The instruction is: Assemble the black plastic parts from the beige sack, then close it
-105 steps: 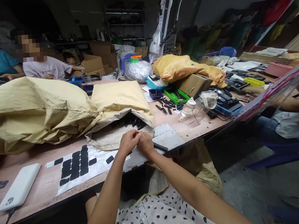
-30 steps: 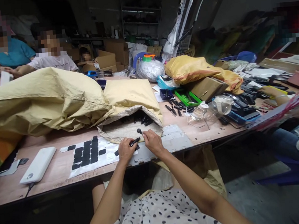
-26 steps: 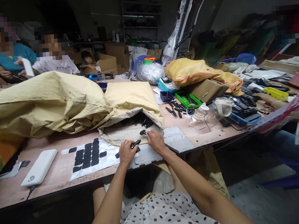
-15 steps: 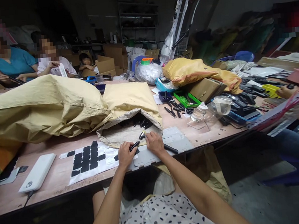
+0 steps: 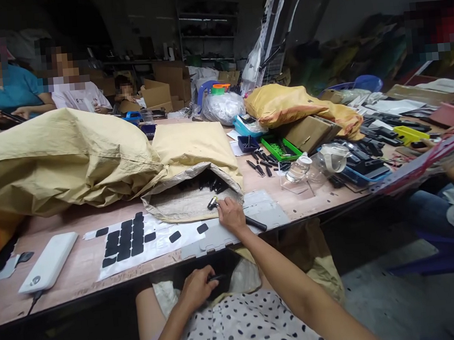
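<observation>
While the right hand wraps its fingers round a slim hammer, the black, smooth handle sticks out to 1 side and the stubby head, with a shiny metal part, shows at the sack's front lip. Below the table's edge, over the lap, the left hand pinches a small dark piece between thumb and finger — its exact shape is too blurred to tell. The sack, creased tan cloth with a coarse, whitish lining, gapes toward the person, and glossy, narrow black pieces lie inside. Under the right hand is a flat grey board. To its left, a thin white sheet carries flat, matt black patches with rounded corners — most in close rows, 2 set apart near its right end. The table is pinkish, scuffed wood.
</observation>
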The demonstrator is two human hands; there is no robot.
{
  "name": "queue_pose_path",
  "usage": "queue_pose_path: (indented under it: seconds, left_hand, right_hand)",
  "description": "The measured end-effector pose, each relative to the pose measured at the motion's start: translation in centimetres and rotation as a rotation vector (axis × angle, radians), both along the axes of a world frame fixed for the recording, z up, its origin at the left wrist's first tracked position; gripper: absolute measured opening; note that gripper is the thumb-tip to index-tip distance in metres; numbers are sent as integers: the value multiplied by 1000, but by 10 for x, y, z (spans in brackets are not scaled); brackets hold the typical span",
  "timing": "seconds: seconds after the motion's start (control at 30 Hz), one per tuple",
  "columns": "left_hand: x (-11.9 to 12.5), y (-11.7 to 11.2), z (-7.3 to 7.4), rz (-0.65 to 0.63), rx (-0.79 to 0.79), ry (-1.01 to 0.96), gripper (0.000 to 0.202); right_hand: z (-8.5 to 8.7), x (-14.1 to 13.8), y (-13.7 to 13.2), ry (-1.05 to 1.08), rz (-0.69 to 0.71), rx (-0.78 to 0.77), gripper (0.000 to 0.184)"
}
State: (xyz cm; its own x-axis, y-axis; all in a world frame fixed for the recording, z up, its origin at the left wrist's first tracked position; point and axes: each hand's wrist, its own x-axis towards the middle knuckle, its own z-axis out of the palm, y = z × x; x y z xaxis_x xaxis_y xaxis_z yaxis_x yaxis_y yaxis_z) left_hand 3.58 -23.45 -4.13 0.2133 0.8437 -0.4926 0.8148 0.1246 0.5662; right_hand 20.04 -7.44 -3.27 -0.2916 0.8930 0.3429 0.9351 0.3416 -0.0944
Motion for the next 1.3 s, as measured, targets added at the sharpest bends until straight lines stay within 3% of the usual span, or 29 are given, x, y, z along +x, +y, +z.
queue_pose_path:
  seconds: [0.17, 0.3, 0.43, 0.53, 0.6, 0.67, 0.77, 0.87, 0.97, 1.13, 1.3]
  left_hand:
    - [-6, 1, -46, 105, -85, 233, 26]
    - [-9, 1, -56, 73, -87, 260, 27]
    - [-9, 6, -33, -30, -86, 88, 20]
    - [-8, 28, 0, -135, -224, -270, 28]
    - [-9, 55, 24, -115, -231, -465, 38]
    - [-10, 91, 44, 1, -53, -508, 40]
    - [-9, 152, 62, 291, 346, -362, 28]
    - [-2, 202, 67, 494, 539, -120, 21]
    - [7, 232, 64, 563, 537, 96, 23]
    - [17, 253, 58, 562, 453, 275, 25]
    - [16, 252, 59, 552, 454, 328, 25]
  right_hand:
    - [3, -2, -1, -1, -4, -25, 20]
    - [4, -2, -1, 3, -5, -31, 22]
    - [4, -2, -1, 3, -5, -41, 22]
    - [5, -3, -2, 0, -7, -51, 22]
    - [6, -4, -3, 2, -11, -55, 22]
    - [7, -4, -3, 4, -14, -57, 22]
    - [7, -5, -4, 6, -12, -52, 19]
    - [6, -6, -4, 11, -8, -33, 17]
    - [4, -6, -4, 14, -2, -20, 18]
    - [1, -5, -4, 8, -1, -12, 18]
    - [3, -5, -5, 6, -4, -29, 20]
